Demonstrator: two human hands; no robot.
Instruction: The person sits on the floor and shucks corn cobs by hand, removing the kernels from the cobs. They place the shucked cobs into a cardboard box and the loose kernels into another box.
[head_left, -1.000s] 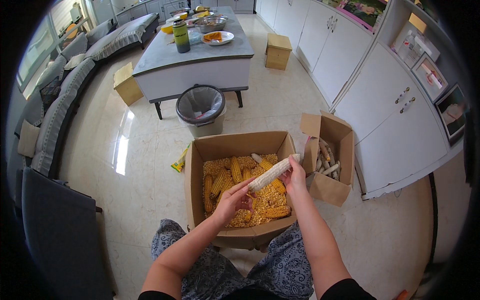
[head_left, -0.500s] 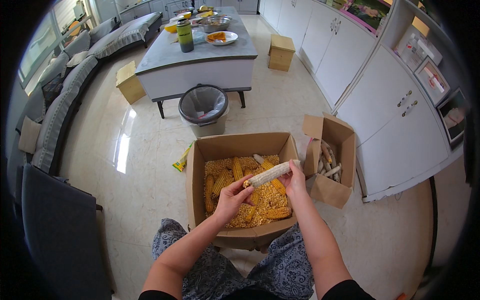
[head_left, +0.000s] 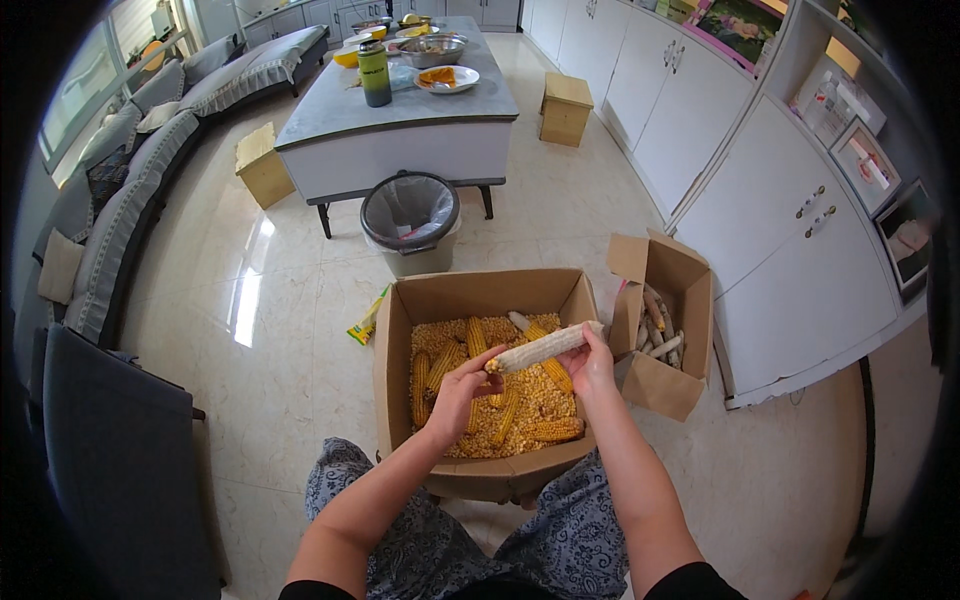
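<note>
A pale, almost bare corn cob [head_left: 545, 348] slants above the big cardboard box [head_left: 485, 285]. Only its left end carries a few yellow kernels. My right hand [head_left: 592, 365] grips the cob's other end, thumb along the top. At the kernel end, my left hand [head_left: 460, 398] has its fingers curled against the tip; its thumb is partly hidden. Beneath both hands, loose yellow kernels [head_left: 540, 405] cover the box's bottom. Several yellow ears of corn [head_left: 420, 388] lie on them, one with a pale, stripped end.
A smaller open carton [head_left: 665, 390] with several bare cobs [head_left: 657, 330] stands to the right. Beyond the big box is a lined trash bin [head_left: 410, 262], with a yellow-green packet [head_left: 368, 318] on the floor nearby. Farther off stand a table [head_left: 400, 160] with dishes and two wooden stools [head_left: 566, 110].
My left fingers have shifted slightly at the cob's kernel end, and fewer kernels show there. My right hand keeps its hold. The whole view has shifted slightly.
</note>
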